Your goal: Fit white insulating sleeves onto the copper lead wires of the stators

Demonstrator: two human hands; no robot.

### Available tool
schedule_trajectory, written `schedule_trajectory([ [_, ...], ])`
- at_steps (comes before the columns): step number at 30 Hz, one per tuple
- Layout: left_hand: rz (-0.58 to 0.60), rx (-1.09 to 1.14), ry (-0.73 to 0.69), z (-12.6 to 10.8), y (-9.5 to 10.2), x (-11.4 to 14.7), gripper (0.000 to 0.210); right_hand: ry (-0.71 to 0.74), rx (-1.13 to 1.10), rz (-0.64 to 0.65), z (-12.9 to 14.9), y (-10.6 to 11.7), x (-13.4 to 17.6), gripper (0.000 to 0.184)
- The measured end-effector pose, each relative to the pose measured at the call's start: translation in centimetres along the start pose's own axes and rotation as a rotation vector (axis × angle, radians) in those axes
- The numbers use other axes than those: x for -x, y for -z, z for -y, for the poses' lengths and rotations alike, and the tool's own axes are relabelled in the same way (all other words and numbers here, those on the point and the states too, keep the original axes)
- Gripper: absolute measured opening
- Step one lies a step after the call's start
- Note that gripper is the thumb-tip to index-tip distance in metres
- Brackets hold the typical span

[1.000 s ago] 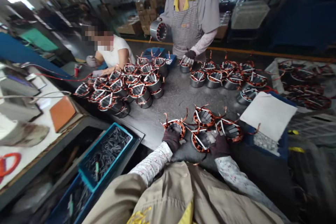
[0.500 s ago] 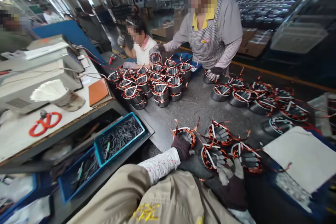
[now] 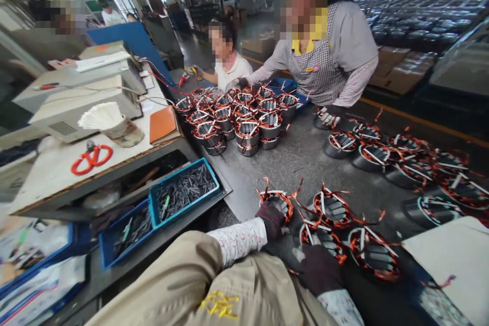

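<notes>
Several motor stators with copper windings lie on the grey table [image 3: 290, 160] in front of me. My left hand [image 3: 270, 218], in a dark glove, grips the near rim of the leftmost stator [image 3: 277, 200]. My right hand [image 3: 319, 266], also gloved, rests closed against the near side of a second stator [image 3: 323, 237]. Two more stators [image 3: 333, 209] [image 3: 373, 253] lie just beyond and to the right of it, untouched.
A stacked cluster of stators [image 3: 240, 114] fills the far left of the table, a row of stators [image 3: 397, 158] the far right. A standing person's gloved hand [image 3: 328, 116] touches one. A seated person [image 3: 227, 61] works behind. Blue bins [image 3: 185, 191], red scissors [image 3: 91, 157], white sheet [image 3: 454, 260].
The view swung up and left. My right hand, fingers spread over the second stator half a second ago, has drawn back to its near side. My left hand stays on the leftmost stator.
</notes>
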State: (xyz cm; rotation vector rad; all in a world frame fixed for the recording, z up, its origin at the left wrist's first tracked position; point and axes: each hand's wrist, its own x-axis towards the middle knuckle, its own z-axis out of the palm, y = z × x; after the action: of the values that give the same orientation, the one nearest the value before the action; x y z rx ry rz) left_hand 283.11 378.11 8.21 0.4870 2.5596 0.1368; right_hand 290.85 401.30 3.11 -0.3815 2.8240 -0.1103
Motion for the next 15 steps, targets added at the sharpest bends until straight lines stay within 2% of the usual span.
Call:
schedule_trajectory([
  [3, -0.023, -0.006, -0.016, 0.0, 0.3, 0.1, 0.087, 0.034, -0.012, -0.040, 0.5, 0.4, 0.1, 0.039],
  [5, -0.027, -0.005, -0.025, 0.0, 0.5, 0.2, 0.090, 0.042, -0.013, -0.058, 0.5, 0.2, 0.5, 0.039],
  [10, 0.055, 0.003, -0.031, 0.1, 0.6, 0.2, 0.066, 0.129, 0.057, -0.101, 0.2, -0.3, 1.2, 0.043],
  [13, 0.044, 0.008, -0.025, 0.0, 0.3, 0.2, 0.062, 0.143, 0.093, -0.044, 0.0, 0.0, 1.4, 0.034],
  [15, 0.048, 0.013, -0.016, 0.0, 0.2, 0.2, 0.062, 0.127, 0.031, -0.040, -0.5, 0.5, 1.4, 0.028],
])
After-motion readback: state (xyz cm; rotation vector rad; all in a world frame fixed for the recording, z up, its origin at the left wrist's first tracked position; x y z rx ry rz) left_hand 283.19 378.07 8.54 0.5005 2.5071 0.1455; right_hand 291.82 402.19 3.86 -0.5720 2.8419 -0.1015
